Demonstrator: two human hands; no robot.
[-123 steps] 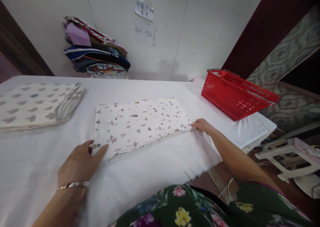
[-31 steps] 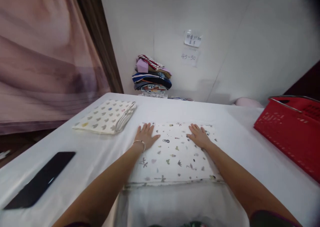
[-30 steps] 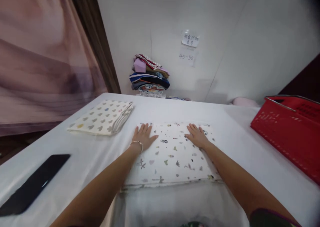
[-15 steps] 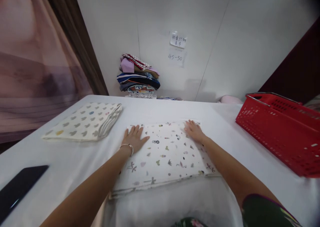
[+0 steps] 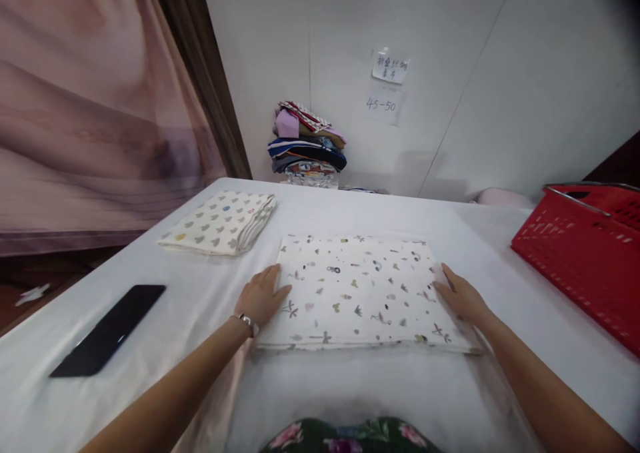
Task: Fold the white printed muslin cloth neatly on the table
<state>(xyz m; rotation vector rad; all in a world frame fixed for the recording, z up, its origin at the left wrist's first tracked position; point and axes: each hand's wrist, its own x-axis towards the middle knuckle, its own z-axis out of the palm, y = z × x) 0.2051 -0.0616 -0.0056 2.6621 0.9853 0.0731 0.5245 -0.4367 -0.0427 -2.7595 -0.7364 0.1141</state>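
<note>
A folded white cloth [image 5: 357, 293] printed with small plants, birds and other motifs lies flat on the table in front of me. At its left edge rests my left hand [image 5: 263, 298], fingers stretched out and the thumb on the fabric. My right hand [image 5: 461, 298] is at the opposite edge, its thumb touching the print and its fingers along the side, partly hidden. Both hands are open, thumbs apart from the fingers. Farther left is a second folded cloth [image 5: 217, 223], cream with grey mouse-head shapes.
A black phone-like slab [image 5: 110, 330] lies on the white table [image 5: 400, 213], left of my arm. The red basket [image 5: 585, 246] stands at the right. Behind the table's far edge is a stack of folded fabrics [image 5: 307, 148], below paper signs [image 5: 390, 66] on the wall.
My hands have drawn back from the cloth's far corners to its left and right edges. The cloth lies straighter. The camera view has turned slightly left.
</note>
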